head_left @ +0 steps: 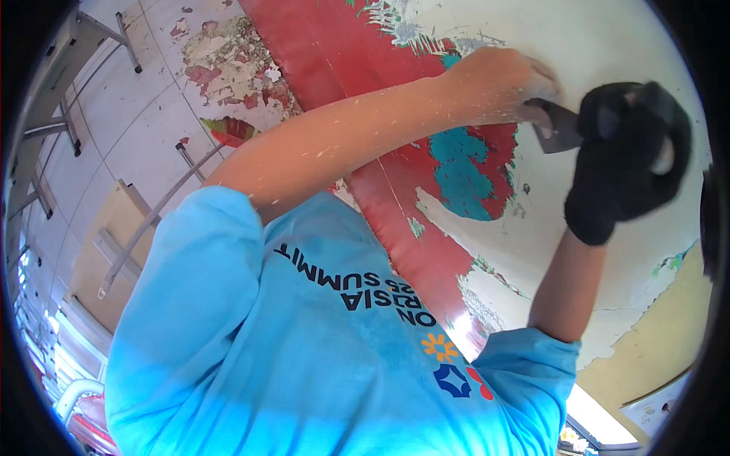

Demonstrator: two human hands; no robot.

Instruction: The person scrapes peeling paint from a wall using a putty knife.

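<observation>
My right hand (623, 159), in a black glove, is closed around the handle of a metal scraper (559, 128). The scraper's dark flat blade lies against a wall of peeling cream paint (608, 38). My bare left hand (498, 82) is speckled with paint flakes, and its fingers press on the blade's upper edge. Just left of and below the blade, a red band (334, 53) runs across the wall with a bare teal patch (460, 171) in it. My blue T-shirt (304, 357) fills the lower part of the view.
A pale tiled floor (129, 99) shows at the left, strewn with paint flakes. Grey metal frame legs (68, 114) stand on the floor. A thin metal rod (152, 220) and flat cardboard (106, 251) lie there too. A yellowish wall area (669, 334) sits lower right.
</observation>
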